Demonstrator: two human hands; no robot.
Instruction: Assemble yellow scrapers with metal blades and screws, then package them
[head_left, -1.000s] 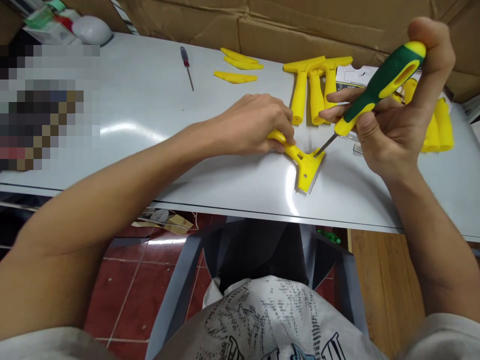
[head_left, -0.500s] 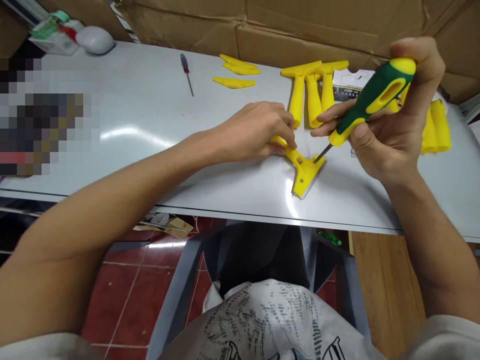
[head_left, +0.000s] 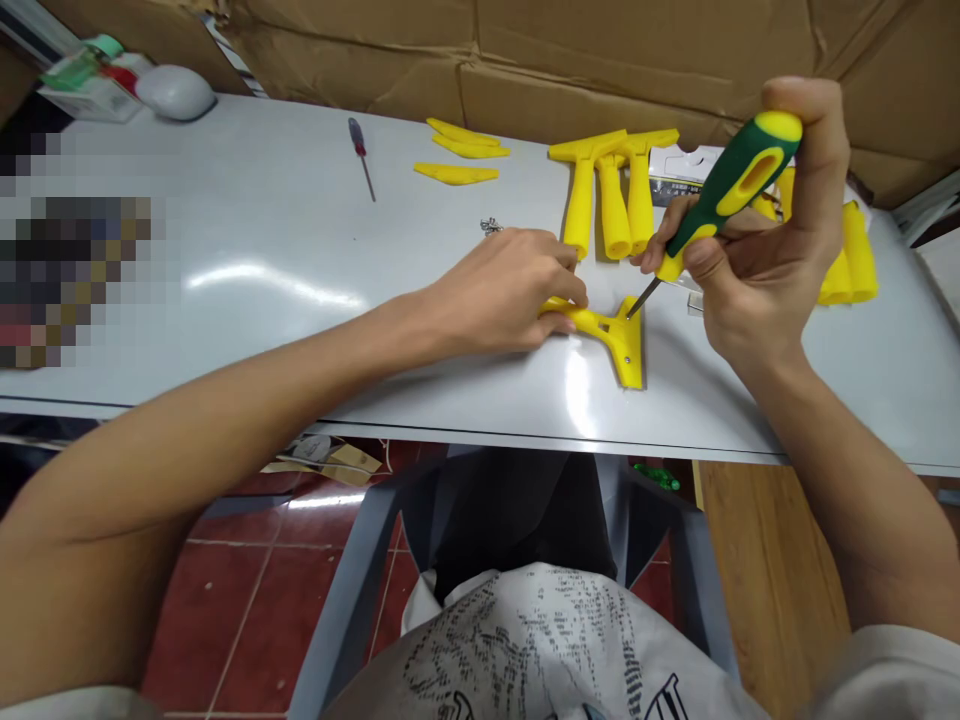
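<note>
Scraper (head_left: 624, 338) in yellow, its handle gripped by the left hand (head_left: 534, 285), green-and-yellow screwdriver (head_left: 739, 185) grasped in the right hand (head_left: 772, 255), tip at the scraper's broad end, white tabletop (head_left: 270, 220) beneath.

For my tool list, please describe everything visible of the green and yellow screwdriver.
The screwdriver has a thick, dark green handle with yellow butt, collar and inlays, apparently plastic, and a slim metal shaft. It is tilted, butt up to the right, tip down at the head of the yellow scraper. The right hand holds it, thumb against the lower handle. The tip's shape is too small to tell.
</note>
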